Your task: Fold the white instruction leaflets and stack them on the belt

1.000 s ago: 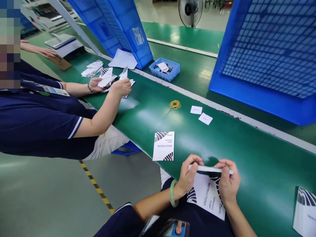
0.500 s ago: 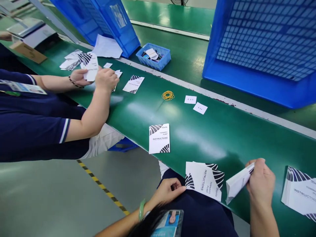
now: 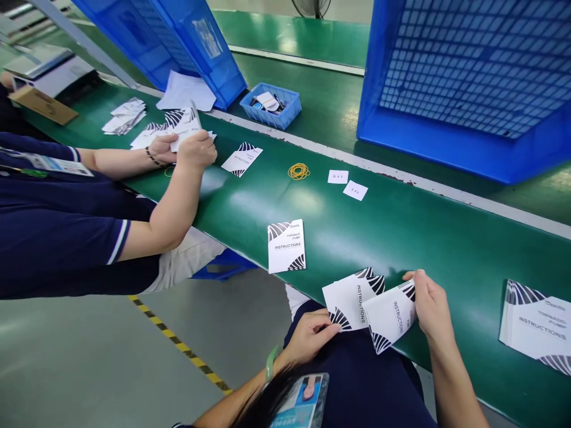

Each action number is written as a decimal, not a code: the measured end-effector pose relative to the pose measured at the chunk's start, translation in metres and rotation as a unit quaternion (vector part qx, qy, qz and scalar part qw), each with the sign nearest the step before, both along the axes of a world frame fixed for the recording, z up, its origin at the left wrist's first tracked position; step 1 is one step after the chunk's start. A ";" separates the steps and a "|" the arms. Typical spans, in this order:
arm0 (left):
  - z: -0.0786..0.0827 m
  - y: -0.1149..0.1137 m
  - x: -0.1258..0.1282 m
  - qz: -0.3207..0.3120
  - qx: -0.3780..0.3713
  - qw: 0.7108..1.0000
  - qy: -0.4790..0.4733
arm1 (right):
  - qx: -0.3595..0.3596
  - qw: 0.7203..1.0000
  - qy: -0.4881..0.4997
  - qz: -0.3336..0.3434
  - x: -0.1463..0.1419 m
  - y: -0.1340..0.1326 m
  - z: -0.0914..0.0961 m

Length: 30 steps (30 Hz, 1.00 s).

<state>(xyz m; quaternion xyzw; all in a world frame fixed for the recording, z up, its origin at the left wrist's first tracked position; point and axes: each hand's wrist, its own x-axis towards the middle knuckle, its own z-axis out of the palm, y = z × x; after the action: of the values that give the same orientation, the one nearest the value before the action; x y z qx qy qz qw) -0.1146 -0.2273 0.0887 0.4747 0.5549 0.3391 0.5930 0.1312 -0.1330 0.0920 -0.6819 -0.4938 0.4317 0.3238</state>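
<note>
My left hand (image 3: 311, 336), with a green bangle at its wrist, pinches the lower left corner of some instruction leaflets (image 3: 343, 300) fanned over the table's near edge. In my right hand (image 3: 430, 303) is a small stack of instruction leaflets (image 3: 389, 315), gripped by its right edge and tilted. This stack overlaps the right side of the leaflets at my left hand. A thicker pile of instruction leaflets (image 3: 535, 324) lies on the table to the right. Further left, another instruction leaflet stack (image 3: 285, 246) lies near the edge.
On the green table (image 3: 250, 202) are yellow rubber bands (image 3: 298, 172) and two paper slips (image 3: 338, 176) with handwriting. A blue basket (image 3: 270, 106) holds small items. Large blue crates (image 3: 432, 142) stand behind. At left, a co-worker's hands (image 3: 196, 148) hold more leaflets.
My right hand has moved left with its stack, turning the printed face up and bringing it over the leaflets at my left hand. The co-worker's hands have shifted with their leaflets.
</note>
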 end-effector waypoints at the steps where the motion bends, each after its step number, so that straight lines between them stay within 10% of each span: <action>1: 0.000 0.000 0.001 -0.006 0.029 0.999 0.016 | -0.001 1.000 0.010 0.005 -0.001 0.000 -0.001; 19: 0.013 0.014 0.016 -0.145 0.150 0.978 0.025 | 0.025 0.999 0.034 0.002 -0.027 0.003 0.004; 25: 0.022 0.031 0.027 -0.084 0.126 0.986 0.073 | 0.137 0.987 0.024 -0.080 -0.041 0.002 0.021; 30: 0.028 0.048 0.021 -0.062 0.140 0.984 0.086 | 0.177 0.961 0.202 -0.060 -0.037 0.005 0.031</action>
<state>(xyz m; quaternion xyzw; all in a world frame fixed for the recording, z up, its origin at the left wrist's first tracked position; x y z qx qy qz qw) -0.0937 -0.1797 0.1172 0.6138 0.5204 0.3342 0.4907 0.0946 -0.1280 0.1226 -0.5406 -0.4451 0.4462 0.5573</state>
